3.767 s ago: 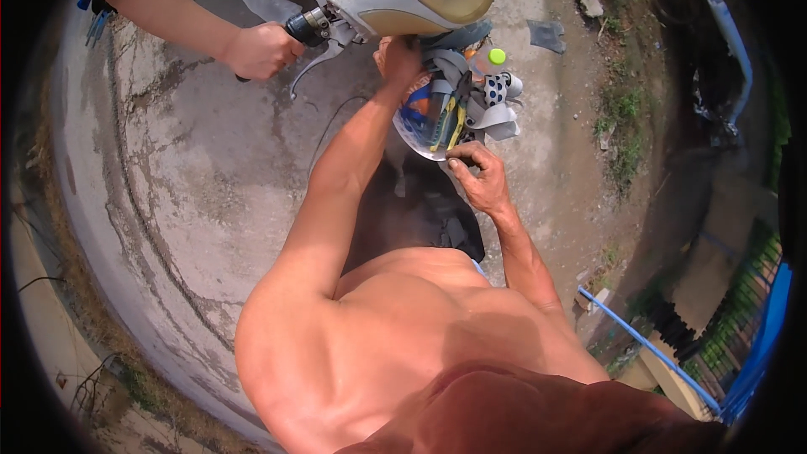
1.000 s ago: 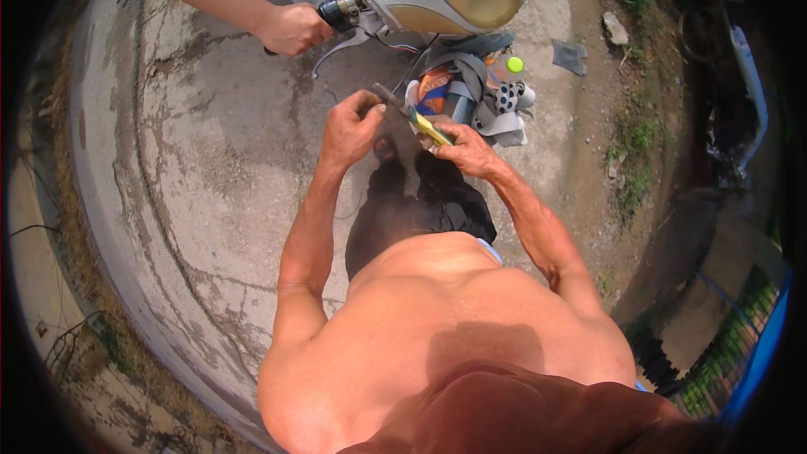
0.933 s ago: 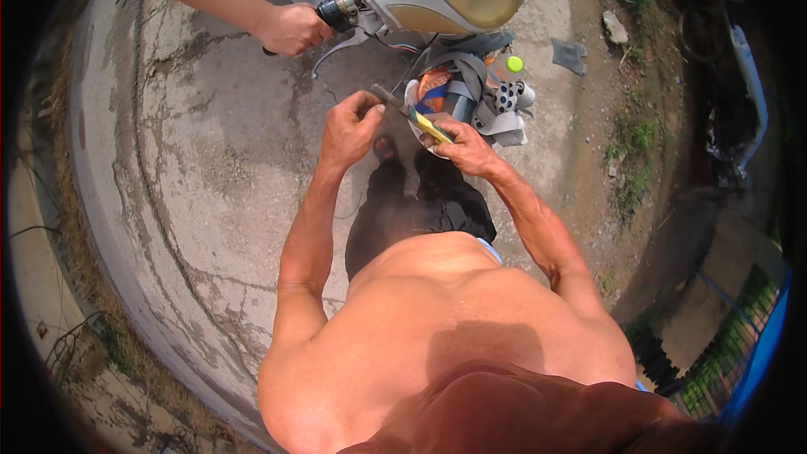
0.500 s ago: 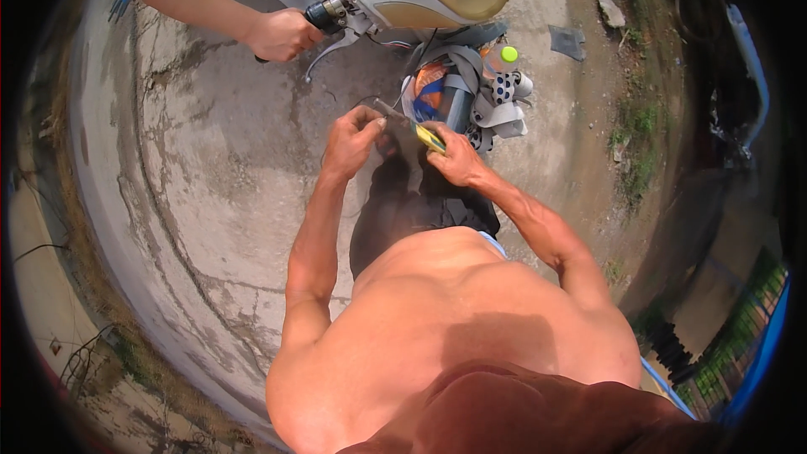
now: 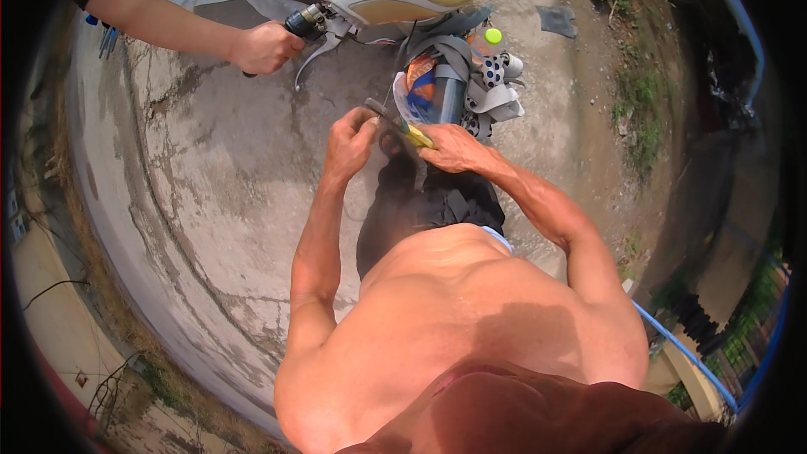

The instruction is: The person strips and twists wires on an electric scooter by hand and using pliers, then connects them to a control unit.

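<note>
My right hand [image 5: 458,148] is closed around a hand tool with a yellow handle [image 5: 416,134]; its narrow dark metal end points up and left toward my other hand. Whether it is pliers or a knife I cannot tell. At that metal end, the thumb and fingers of my left hand [image 5: 349,145] are pinched together. What they grip is too small to make out. Both hands are in front of my dark trousers [image 5: 420,210]. A thin dark cable runs down from the scooter toward the tool's tip.
Ahead stands a white-and-gold scooter [image 5: 399,0]. Another person's hand [image 5: 265,48] grips its handlebar [image 5: 301,23]. Beyond my hands lie a bag of things [image 5: 424,88], grey straps [image 5: 496,103] and a bottle with a green cap [image 5: 493,36]. Cracked concrete [image 5: 210,176] spreads leftward; weeds [image 5: 643,109] grow at right.
The view has shifted, so the scooter and bag sit slightly further up and left. My right hand has turned a little on the yellow-handled tool; my left hand keeps its pinch.
</note>
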A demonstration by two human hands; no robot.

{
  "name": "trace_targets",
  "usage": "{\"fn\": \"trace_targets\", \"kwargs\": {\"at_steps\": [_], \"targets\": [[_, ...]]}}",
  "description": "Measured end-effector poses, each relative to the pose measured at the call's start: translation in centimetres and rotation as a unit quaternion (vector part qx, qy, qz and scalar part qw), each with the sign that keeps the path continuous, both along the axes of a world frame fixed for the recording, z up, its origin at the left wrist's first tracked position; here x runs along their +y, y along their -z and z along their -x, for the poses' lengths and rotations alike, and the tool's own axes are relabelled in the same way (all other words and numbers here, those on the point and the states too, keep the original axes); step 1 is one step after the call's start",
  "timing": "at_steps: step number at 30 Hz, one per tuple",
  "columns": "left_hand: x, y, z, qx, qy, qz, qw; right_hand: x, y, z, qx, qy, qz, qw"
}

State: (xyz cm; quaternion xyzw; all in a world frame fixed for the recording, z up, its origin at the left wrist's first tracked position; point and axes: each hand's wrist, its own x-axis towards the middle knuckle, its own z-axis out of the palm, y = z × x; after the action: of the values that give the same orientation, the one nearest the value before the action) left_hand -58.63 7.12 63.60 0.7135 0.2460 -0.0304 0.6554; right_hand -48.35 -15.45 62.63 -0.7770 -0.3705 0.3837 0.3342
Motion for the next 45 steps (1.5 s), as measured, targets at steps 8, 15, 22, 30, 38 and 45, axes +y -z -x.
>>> {"fn": "trace_targets", "kwargs": {"at_steps": [8, 15, 22, 30, 38, 45], "targets": [[1.0, -0.4, -0.5, -0.015, 0.038, -0.063, 0.997, 0.5, 2.7, -0.1, 0.186, 0.044, -0.116, 0.975], [2.0, -0.8, -0.3, 0.027, 0.090, -0.095, 0.991, 0.5, 1.6, -0.3, 0.090, 0.052, -0.109, 0.989], [0.7, -2.3, -0.4, -0.079, 0.186, -0.254, 0.946, -2.5, 0.6, 0.2, 0.438, 0.107, -0.002, 0.893], [-1.2, -2.3, -0.3, -0.001, 0.095, -0.193, 0.977, -2.0, -1.1, -0.1, 0.117, 0.011, 0.004, 0.993], [0.4, 0.8, 0.4, 0.051, -0.007, 0.096, 0.994, -0.4, 2.2, 0.0, 0.162, 0.037, -0.134, 0.977], [1.4, 1.7, 0.2, 0.011, -0.040, 0.458, 0.888, 1.1, 2.1, -0.4, 0.011, 0.062, -0.151, 0.987]]}}
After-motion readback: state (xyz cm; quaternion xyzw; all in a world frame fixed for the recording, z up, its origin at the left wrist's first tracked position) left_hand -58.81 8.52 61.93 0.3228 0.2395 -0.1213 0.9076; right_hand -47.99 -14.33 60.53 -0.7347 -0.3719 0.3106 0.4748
